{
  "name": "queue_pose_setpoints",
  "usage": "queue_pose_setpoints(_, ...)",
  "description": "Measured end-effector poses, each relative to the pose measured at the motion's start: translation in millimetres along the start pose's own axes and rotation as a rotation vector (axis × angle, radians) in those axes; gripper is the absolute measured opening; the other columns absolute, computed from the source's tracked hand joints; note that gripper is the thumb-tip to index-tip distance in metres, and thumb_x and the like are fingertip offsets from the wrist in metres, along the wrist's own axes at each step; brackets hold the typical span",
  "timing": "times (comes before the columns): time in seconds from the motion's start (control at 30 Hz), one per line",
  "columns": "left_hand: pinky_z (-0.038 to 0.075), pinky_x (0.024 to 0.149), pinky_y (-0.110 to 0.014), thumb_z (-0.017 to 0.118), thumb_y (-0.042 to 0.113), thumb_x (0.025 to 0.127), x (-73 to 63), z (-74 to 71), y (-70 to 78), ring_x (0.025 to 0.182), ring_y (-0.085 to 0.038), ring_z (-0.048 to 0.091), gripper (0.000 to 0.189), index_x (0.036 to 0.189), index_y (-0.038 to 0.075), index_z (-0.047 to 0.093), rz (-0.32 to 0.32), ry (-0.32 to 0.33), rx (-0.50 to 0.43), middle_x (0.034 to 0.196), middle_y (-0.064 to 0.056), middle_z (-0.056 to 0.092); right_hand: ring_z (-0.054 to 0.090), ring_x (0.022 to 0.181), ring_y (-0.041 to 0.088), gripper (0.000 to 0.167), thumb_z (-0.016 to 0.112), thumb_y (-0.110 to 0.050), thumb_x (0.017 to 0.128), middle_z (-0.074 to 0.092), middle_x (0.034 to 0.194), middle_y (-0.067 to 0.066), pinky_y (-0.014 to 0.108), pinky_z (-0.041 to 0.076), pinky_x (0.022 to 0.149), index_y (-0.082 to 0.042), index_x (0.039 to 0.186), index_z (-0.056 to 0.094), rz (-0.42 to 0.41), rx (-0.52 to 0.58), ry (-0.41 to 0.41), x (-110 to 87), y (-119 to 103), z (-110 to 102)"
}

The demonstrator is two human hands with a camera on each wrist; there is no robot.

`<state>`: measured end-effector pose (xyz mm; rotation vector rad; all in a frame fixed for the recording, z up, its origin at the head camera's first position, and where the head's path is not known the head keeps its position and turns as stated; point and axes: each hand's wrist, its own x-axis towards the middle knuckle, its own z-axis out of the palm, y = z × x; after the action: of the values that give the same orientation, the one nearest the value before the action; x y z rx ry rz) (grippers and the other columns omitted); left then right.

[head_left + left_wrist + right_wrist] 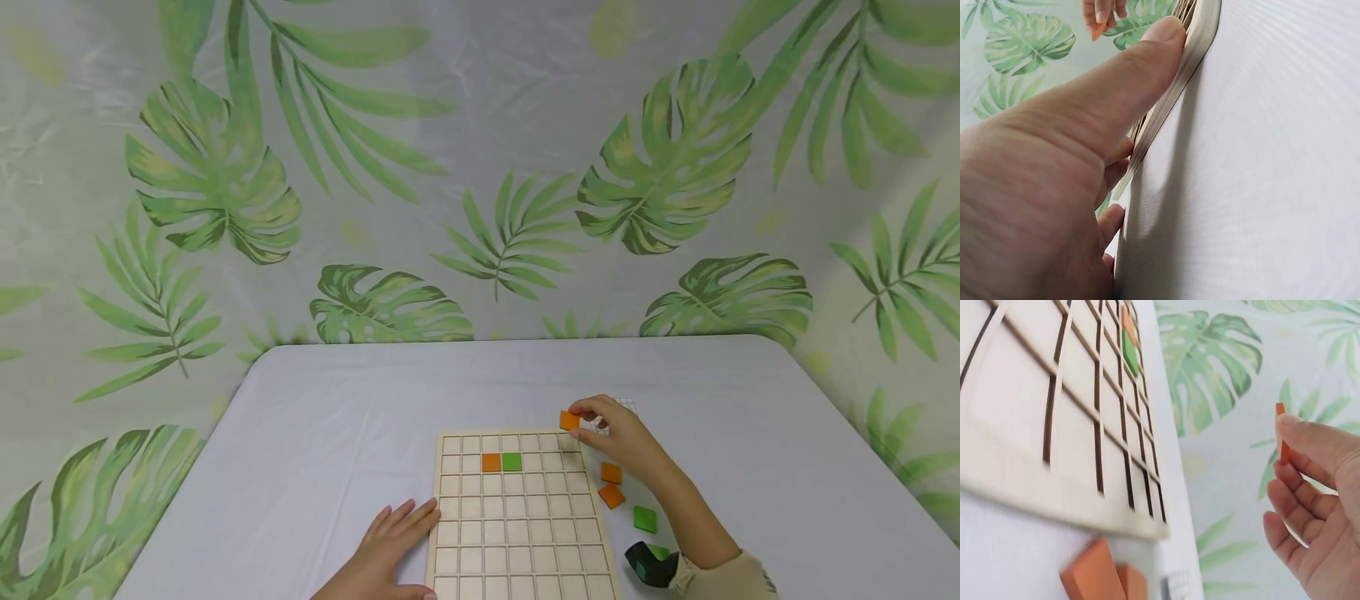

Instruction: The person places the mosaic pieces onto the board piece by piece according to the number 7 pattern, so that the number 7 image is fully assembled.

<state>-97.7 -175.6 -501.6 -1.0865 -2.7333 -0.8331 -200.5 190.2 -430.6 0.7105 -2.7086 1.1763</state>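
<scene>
My right hand (615,429) pinches an orange square tile (570,420) between thumb and fingers, above the far right corner of a wooden grid board (491,533). The right wrist view shows that tile (1282,434) edge-on, held up off the table. Within the grid, an orange tile (491,462) and a green tile (512,462) sit side by side in the second row from the far edge. My left hand (390,546) lies at the board's left side with fingers extended. In the left wrist view its thumb (1163,31) rests against the board's edge.
To the right of the board lie two loose orange tiles (611,472) and a green tile (645,518). Another green tile (658,552) is partly covered by the black wrist device (648,567). A sheet with a printed grid (624,407) lies behind the right hand on the white table (360,400).
</scene>
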Motion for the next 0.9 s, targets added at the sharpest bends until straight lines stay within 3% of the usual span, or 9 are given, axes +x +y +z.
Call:
queue_pose_setpoints(0.2, -0.010, 0.099, -0.019, 0.063, 0.058, 0.070, 0.4, -0.4, 0.8, 0.118, -0.044, 0.034, 0.087, 0.134, 0.002, 0.041, 0.001, 0.003, -0.007, 0.136, -0.015, 0.040, 0.051, 0.089, 0.021, 0.027, 0.065, -0.016, 0.083, 0.057, 0.103, 0.001, 0.031, 0.045, 0.073, -0.007, 0.108, 0.059, -0.044, 0.046, -0.056, 11.7, -4.5, 25.1)
queue_pose_setpoints(0.33, -0.010, 0.099, -0.019, 0.063, 0.057, 0.070, 1.0, -0.3, 1.0, 0.118, -0.045, 0.034, 0.087, 0.133, 0.002, 0.041, 0.003, 0.003, -0.014, 0.136, -0.015, 0.040, 0.050, 0.088, 0.020, 0.026, 0.065, -0.016, 0.083, 0.055, 0.101, 0.001, 0.031, 0.045, 0.074, -0.007, 0.107, 0.059, -0.012, 0.099, -0.123, 11.3, 0.8, 40.6)
queue_pose_setpoints(0.47, -0.010, 0.098, -0.019, 0.062, 0.058, 0.070, 0.8, 0.2, 0.5, 0.118, -0.044, 0.035, 0.087, 0.133, 0.001, 0.041, 0.009, 0.007, 0.000, 0.136, -0.015, 0.040, 0.050, 0.086, 0.016, 0.025, 0.067, -0.019, 0.082, 0.055, 0.098, -0.002, 0.028, 0.045, 0.074, -0.009, 0.103, 0.059, 0.037, 0.082, -0.176, 8.1, 6.3, 51.3)
queue_pose_setpoints(0.9, -0.009, 0.099, -0.019, 0.060, 0.060, 0.070, -0.6, 0.0, 0.5, 0.117, -0.044, 0.036, 0.087, 0.133, 0.002, 0.042, 0.022, 0.027, 0.020, 0.136, -0.014, 0.041, 0.048, 0.088, 0.012, 0.025, 0.069, -0.020, 0.080, 0.053, 0.099, -0.005, 0.027, 0.044, 0.077, -0.012, 0.102, 0.061, 0.004, 0.021, -0.242, 6.6, 12.1, 59.7)
